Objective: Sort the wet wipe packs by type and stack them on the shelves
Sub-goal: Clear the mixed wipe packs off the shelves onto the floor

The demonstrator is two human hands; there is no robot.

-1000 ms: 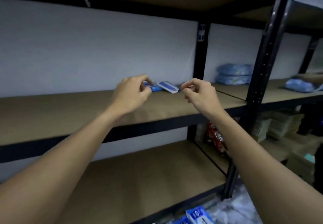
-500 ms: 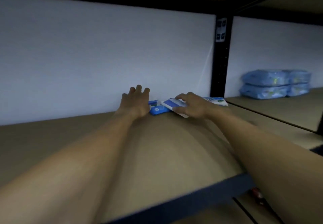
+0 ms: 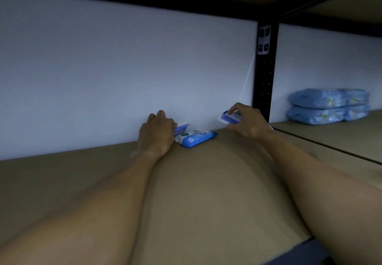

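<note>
Blue: pinching raised pack with right hand, gripping second pack with left hand. Match kinds first, then stack on flat pack, edges even.

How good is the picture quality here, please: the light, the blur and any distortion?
Head view: dim light, the white wall tinted bluish; forearms bulge near the lens, wide-angle distortion; the left hand, right hand, left-hand pack and right-hand pack look softly blurred; the print on the flat pack is unreadable.
</note>
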